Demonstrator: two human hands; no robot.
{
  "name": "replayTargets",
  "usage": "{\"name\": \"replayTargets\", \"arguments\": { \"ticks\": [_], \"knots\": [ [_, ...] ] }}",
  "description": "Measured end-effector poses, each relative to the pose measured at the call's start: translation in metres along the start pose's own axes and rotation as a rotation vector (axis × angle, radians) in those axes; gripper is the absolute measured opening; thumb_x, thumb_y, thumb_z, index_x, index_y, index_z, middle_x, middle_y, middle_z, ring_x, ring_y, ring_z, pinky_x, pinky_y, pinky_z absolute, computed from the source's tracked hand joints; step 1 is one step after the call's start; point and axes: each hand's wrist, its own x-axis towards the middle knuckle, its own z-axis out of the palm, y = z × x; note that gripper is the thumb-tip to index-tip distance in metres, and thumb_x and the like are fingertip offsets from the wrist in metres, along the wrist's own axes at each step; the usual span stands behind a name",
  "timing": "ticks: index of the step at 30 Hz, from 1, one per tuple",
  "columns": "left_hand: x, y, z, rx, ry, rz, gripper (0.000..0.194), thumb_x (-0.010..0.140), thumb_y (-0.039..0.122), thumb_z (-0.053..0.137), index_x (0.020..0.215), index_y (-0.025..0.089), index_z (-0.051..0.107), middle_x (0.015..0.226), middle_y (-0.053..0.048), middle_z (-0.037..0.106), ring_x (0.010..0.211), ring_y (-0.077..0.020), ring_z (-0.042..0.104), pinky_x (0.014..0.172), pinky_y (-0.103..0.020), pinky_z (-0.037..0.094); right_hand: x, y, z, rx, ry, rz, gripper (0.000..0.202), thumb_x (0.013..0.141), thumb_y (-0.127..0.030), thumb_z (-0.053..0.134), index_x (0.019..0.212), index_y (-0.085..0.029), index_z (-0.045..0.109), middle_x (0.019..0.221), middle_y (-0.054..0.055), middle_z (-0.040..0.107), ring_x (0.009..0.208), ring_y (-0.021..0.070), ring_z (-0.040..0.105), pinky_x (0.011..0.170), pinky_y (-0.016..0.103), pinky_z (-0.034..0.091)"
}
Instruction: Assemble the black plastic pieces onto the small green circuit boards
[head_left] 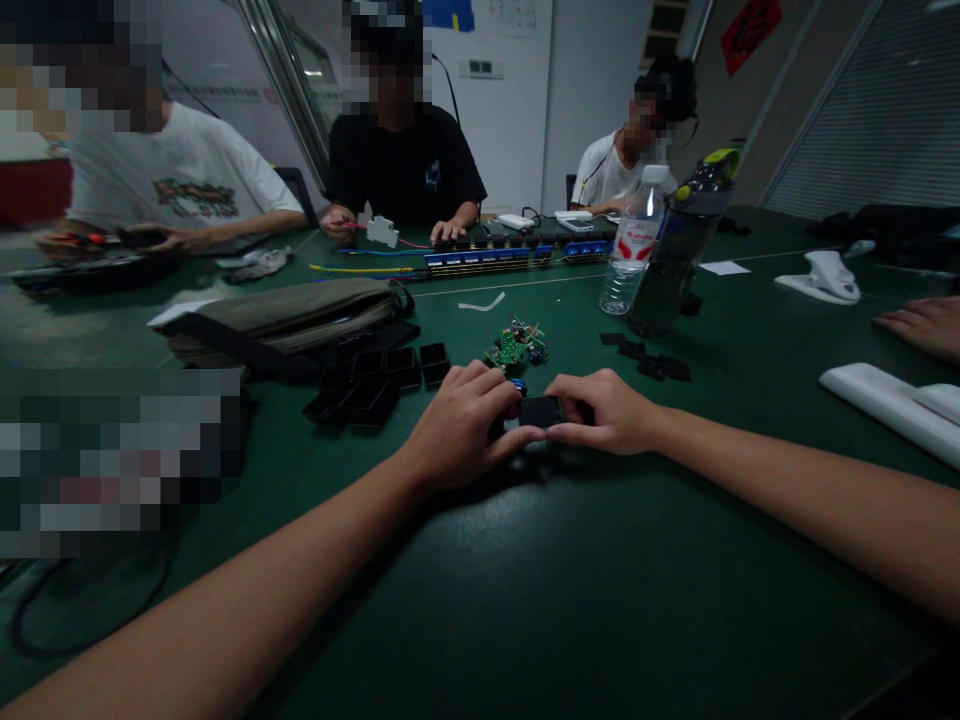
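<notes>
A small black box-shaped piece (541,411) is held up between my two hands, over the green table (555,580). My left hand (469,425) is closed on its left side, with the thumb along the lower edge. Fingers and thumb of my right hand (604,412) pinch its right end. A bit of something blue shows just behind the piece. Beyond my hands lies a small heap of green circuit boards and parts (516,343). Several open black boxes (371,385) sit left of the heap, and flat black pieces (651,360) lie to its right.
A clear water bottle (634,245) and a dark bottle (682,245) stand at the back right. An olive bag (292,315) lies at the left. White objects (885,405) and another person's hand (926,325) are at the right. Three people sit across the table.
</notes>
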Motion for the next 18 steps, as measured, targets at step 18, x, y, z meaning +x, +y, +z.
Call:
{"name": "replayTargets", "arguments": {
  "ticks": [18],
  "knots": [
    [0.0003,0.0008,0.0006,-0.001,-0.018,0.004,0.041,0.093,0.053,0.049,0.102,0.015,0.062,0.094,-0.010,0.064,0.088,-0.0229,0.050,0.077,-0.036,0.038,0.0003,0.0003,-0.0009,0.007,-0.015,0.003,0.035,0.091,-0.050,0.055,0.095,-0.015,0.056,0.057,-0.007,0.051,0.049,0.0078,0.045,0.052,0.021,0.029]
  ]
}}
